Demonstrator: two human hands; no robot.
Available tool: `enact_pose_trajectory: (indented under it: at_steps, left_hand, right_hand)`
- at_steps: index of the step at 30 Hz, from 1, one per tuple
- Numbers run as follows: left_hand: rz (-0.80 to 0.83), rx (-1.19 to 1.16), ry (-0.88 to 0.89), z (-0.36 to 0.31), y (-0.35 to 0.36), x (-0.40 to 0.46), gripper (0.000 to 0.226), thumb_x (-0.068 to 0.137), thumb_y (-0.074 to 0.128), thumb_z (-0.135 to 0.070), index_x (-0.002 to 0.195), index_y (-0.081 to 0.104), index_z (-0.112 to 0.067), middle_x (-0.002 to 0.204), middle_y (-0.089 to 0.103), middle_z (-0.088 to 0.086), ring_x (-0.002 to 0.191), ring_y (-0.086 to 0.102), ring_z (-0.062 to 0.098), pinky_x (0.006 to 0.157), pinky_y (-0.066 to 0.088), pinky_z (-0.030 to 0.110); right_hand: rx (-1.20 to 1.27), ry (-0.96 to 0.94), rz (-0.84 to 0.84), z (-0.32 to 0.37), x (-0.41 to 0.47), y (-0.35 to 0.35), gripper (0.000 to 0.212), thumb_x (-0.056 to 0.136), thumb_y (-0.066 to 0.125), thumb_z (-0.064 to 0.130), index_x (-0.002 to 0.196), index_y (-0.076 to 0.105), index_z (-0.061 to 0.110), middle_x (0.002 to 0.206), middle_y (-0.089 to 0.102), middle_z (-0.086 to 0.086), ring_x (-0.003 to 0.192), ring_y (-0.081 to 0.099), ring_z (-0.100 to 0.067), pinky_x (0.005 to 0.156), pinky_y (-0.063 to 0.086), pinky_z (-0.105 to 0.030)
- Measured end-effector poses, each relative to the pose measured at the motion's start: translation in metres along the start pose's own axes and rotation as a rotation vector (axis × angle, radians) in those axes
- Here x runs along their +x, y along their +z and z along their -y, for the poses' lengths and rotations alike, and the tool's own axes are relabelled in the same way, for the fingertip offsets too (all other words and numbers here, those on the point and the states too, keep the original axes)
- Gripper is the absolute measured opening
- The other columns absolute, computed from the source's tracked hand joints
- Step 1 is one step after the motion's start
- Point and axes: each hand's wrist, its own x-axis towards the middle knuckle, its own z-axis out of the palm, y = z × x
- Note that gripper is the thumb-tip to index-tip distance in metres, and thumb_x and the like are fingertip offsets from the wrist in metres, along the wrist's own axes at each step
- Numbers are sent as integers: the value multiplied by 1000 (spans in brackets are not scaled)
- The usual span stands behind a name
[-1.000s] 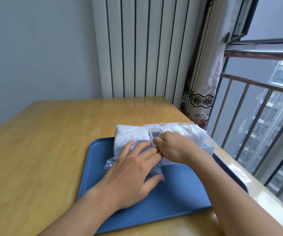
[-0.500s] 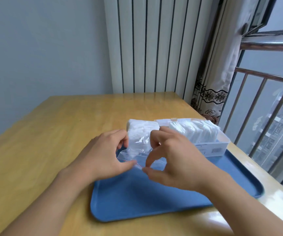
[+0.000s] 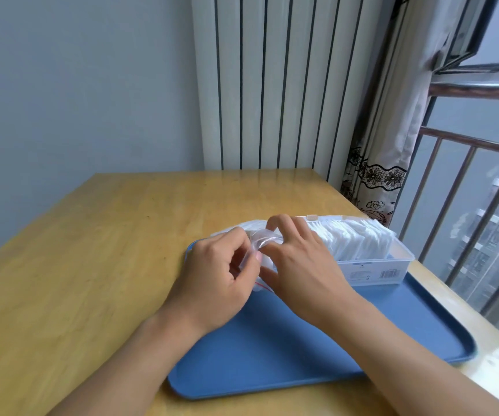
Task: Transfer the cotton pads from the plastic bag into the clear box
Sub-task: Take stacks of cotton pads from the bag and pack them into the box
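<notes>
A clear plastic bag (image 3: 261,243) with a red zip line, holding white cotton pads, lies on the blue tray (image 3: 317,340) left of the clear box (image 3: 374,265). Both hands meet at the bag's near edge. My left hand (image 3: 212,283) pinches that edge between thumb and fingers. My right hand (image 3: 299,262) pinches the same edge from the right, its fingers curled over the bag. The clear box stands open at the tray's far right, with a row of upright white cotton pads (image 3: 353,238) in it. Most of the bag is hidden behind my hands.
The tray lies on a wooden table (image 3: 92,250) near its right edge. A white radiator (image 3: 272,85) and a curtain (image 3: 392,130) stand behind the table. To the right are a window and a metal railing (image 3: 467,175).
Both hands moved up onto the bag's near edge and closed in on it, lifting and crumpling the plastic. Earlier the left hand lay flat on the bag. The view shifted left.
</notes>
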Motion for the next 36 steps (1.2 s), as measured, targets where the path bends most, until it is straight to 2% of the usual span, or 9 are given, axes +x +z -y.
enact_pose_trajectory:
  at_steps: [5, 8, 10, 16, 22, 25, 28, 32, 36]
  left_hand:
    - [-156, -161, -190, 33, -11, 9, 34, 83, 49, -45, 90, 65, -15, 91, 64, -2, 87, 61, 19, 73, 53, 33]
    - [89, -103, -409, 63, -7, 8, 62, 82, 55, -56, 137, 53, -27, 140, 50, -11, 130, 45, 5, 109, 39, 27]
    - [224, -63, -408, 70, 1, 4, 59, 93, 61, -49, 146, 45, -28, 150, 43, -12, 138, 38, 3, 112, 28, 20]
    - [247, -33, -375, 71, 6, 8, 62, 96, 59, -44, 151, 39, -22, 153, 36, -15, 137, 32, -4, 95, 19, -4]
    - [311, -43, -344, 70, 4, 7, 73, 93, 60, -51, 154, 31, -22, 156, 27, -17, 137, 26, -6, 108, 21, 13]
    - [325, -10, -343, 73, 4, 7, 69, 96, 60, -42, 155, 29, -22, 157, 26, -17, 138, 26, -4, 102, 21, 5]
    - [298, 11, -342, 75, 2, 8, 65, 98, 58, -37, 154, 30, -20, 156, 29, -13, 140, 29, 0, 103, 23, 3]
    - [247, 16, -337, 80, -1, 8, 59, 99, 57, -29, 152, 35, -18, 155, 35, -6, 140, 37, 12, 118, 32, 37]
    - [120, -22, -336, 63, -2, 11, 70, 86, 49, -55, 146, 45, -20, 151, 41, -8, 141, 37, 8, 119, 30, 36]
  right_hand:
    - [32, 10, 60, -2, 8, 4, 23, 75, 84, 32, 88, 77, 15, 112, 57, -4, 95, 54, -30, 75, 53, -40]
    - [75, 3, 94, -5, 6, 3, 28, 80, 79, 32, 104, 76, 18, 121, 55, 2, 103, 51, -26, 82, 51, -36]
    - [94, 8, 94, -7, 6, 4, 31, 78, 80, 32, 106, 76, 20, 122, 55, 3, 102, 51, -25, 82, 50, -35]
    - [143, 40, 131, -6, 4, 6, 36, 78, 80, 36, 110, 73, 24, 126, 49, 6, 106, 46, -22, 85, 48, -33]
    - [235, 47, 188, -9, 3, 1, 20, 77, 81, 38, 92, 73, 28, 123, 48, 6, 105, 45, -20, 80, 37, -24]
    - [349, 65, 213, -12, 1, -3, 19, 75, 84, 36, 81, 67, 28, 120, 48, 10, 107, 46, -16, 82, 38, -21]
    - [533, 66, 245, -18, 1, -18, 23, 70, 86, 27, 77, 64, 26, 117, 53, 14, 108, 53, -8, 88, 41, -21]
    - [1133, 178, 203, -37, 4, -48, 24, 68, 82, 7, 78, 61, 13, 98, 69, 0, 90, 66, -13, 79, 51, -25]
    - [1584, 387, -28, -53, 7, -57, 44, 65, 77, 4, 103, 55, 11, 87, 59, -10, 79, 55, -31, 72, 48, -40]
